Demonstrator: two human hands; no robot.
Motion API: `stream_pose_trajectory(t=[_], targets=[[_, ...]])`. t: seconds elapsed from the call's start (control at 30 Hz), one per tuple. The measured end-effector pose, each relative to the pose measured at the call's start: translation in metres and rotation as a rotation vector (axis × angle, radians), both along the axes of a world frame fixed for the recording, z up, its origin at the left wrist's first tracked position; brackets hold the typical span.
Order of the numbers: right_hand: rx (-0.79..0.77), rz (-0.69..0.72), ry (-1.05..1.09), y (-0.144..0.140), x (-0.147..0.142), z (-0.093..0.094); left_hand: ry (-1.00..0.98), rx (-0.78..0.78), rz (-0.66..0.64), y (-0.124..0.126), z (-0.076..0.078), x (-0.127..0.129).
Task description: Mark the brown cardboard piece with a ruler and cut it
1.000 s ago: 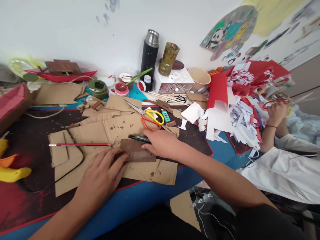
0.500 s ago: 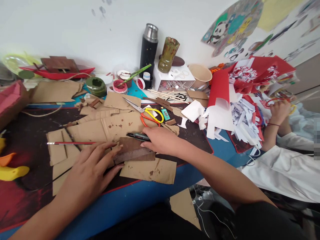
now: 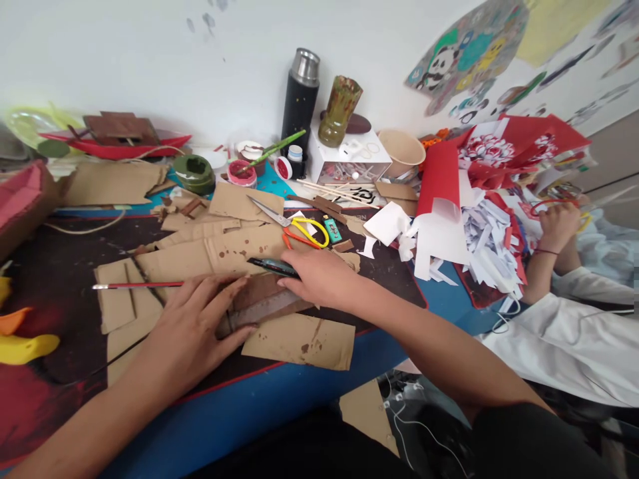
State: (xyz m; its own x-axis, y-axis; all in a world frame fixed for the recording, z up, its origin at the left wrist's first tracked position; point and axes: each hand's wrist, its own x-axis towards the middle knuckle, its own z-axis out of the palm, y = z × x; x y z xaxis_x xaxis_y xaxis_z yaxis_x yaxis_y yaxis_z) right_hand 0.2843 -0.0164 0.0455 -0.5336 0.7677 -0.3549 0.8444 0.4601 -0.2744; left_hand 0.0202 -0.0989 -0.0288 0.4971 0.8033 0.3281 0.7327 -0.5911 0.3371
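My left hand (image 3: pixel 192 326) lies with fingers spread over a brown-painted cardboard piece (image 3: pixel 264 286) and the end of a translucent, ruler-like strip (image 3: pixel 262 308) on top of it. My right hand (image 3: pixel 319 276) is closed around a slim dark pen-like tool (image 3: pixel 272 267), held low over the painted piece; its working tip is hidden by the hand. A red pencil (image 3: pixel 137 286) rests beside my left fingers. Scissors with yellow and orange handles (image 3: pixel 299 226) lie just beyond my right hand. A loose cardboard strip (image 3: pixel 299 340) sits near the table edge.
Cardboard sheets (image 3: pixel 194 256) cover the dark mat. Behind stand a green paint jar (image 3: pixel 194 174), a pink paint pot (image 3: pixel 242 174), a black thermos (image 3: pixel 299 100) and a red model boat (image 3: pixel 164 148). At right, a co-worker's hand (image 3: pixel 559 223) holds scissors near paper scraps (image 3: pixel 492 233).
My right hand has shifted slightly left and turned the dark tool. My left hand has slid a little right, with its thumb now on the strip. The view has moved slightly.
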Motion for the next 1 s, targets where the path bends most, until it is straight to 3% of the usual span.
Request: stream_pose_trajectory(t=[0.2,0.37,0.83,1.0], targets=[[0.062,-0.202,0.228,0.000,0.009,0.000,-0.021,0.014,0.103,-0.003,0.002,0.001],[0.019,-0.298,0.278,-0.003,0.017,-0.004,-0.062,-0.005,0.173,-0.007,0.002,0.000],[-0.168,-0.309,0.304,0.004,0.027,-0.010,-0.099,0.027,0.237,-0.013,-0.001,-0.001],[-0.185,-0.339,0.263,0.008,0.029,-0.004,-0.021,0.003,0.180,-0.011,-0.002,0.000]])
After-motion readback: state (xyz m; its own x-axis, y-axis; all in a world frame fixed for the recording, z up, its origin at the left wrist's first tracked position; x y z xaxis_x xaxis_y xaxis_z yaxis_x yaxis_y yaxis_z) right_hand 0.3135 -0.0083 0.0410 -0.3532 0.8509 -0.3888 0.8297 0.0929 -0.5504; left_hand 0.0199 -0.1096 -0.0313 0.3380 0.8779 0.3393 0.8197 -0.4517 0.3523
